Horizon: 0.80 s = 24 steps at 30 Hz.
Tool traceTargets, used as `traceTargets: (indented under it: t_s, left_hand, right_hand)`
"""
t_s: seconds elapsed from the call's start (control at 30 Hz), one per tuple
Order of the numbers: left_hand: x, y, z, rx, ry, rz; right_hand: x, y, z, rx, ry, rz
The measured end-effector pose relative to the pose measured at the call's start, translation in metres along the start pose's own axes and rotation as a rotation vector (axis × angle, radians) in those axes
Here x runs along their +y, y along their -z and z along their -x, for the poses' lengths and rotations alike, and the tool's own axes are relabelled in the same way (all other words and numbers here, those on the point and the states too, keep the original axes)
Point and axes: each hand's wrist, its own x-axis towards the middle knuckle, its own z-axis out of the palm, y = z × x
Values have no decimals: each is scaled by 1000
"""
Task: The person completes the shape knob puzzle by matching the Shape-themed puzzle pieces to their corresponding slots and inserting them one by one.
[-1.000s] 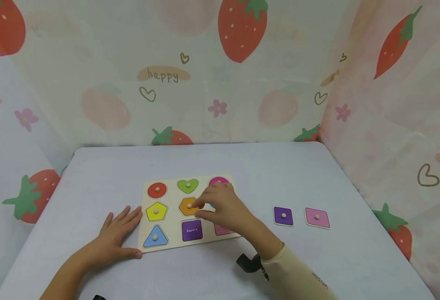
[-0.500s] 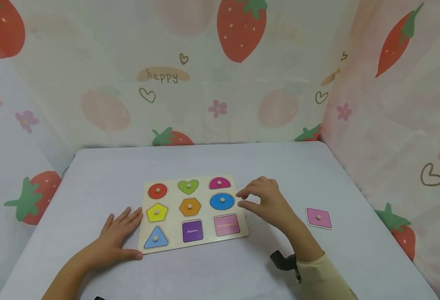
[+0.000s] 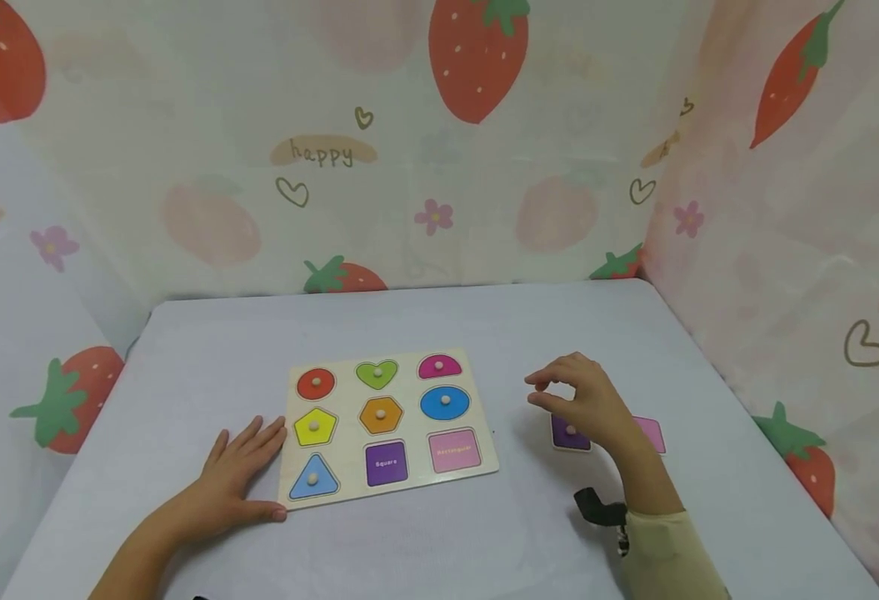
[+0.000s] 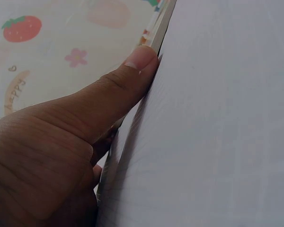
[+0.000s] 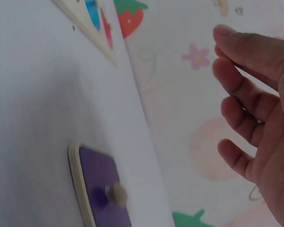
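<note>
Currently my right hand is hovering above the purple square piece, which is lying flat on the tabletop well to the right of the puzzle board. Nothing is being held. The fingers are loosely curled, with thumb and forefinger drawn near each other as if ready to pinch, and the wrist view is showing clear air between them and the small peg on the piece.

Risk one: the peg is small and the piece is thin. I am judging that a pinch arriving off-centre could slip off the peg or tip the piece, causing it to skid along the smooth cloth.

Risk two: the pink square piece is lying just beside the purple one, partly hidden behind my wrist. A careless descent could nudge it toward the tabletop's right edge.

Risk three: the board is showing two unfilled recesses, purple and pink, side by side in the bottom row. A rushed placement could put the piece in the wrong one or leave it sitting skewed.

My left hand is lying flat with fingers spread on the tabletop, and its thumb is pressing against the board's near left edge. Should that pressure ease, I am expecting the board could shift.
</note>
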Motion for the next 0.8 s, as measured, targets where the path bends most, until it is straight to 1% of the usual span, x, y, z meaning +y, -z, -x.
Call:
traceTargets:
  t_s: [0.1, 0.23, 0.4, 0.53, 0.63, 0.8]
  left_hand:
    - [0, 0, 0, -2, 1, -3]
    - [-1, 0, 0, -2, -2, 3]
    - [-2, -2, 0, 0, -9, 2]
    - [-2, -2, 0, 4, -12, 3]
    - [-1, -2, 1, 9, -15, 1]
    - [-1, -1, 2, 16, -24, 3]
  right_hand:
    - [12, 5, 4, -36, -7, -25]
    - [28, 8, 8, -79, -46, -12]
    - [43, 12, 15, -155, -153, 10]
    - [50, 16, 20, -237, -266, -15]
    - [54, 19, 23, -288, -317, -54]
    - [57, 20, 24, -345, -317, -133]
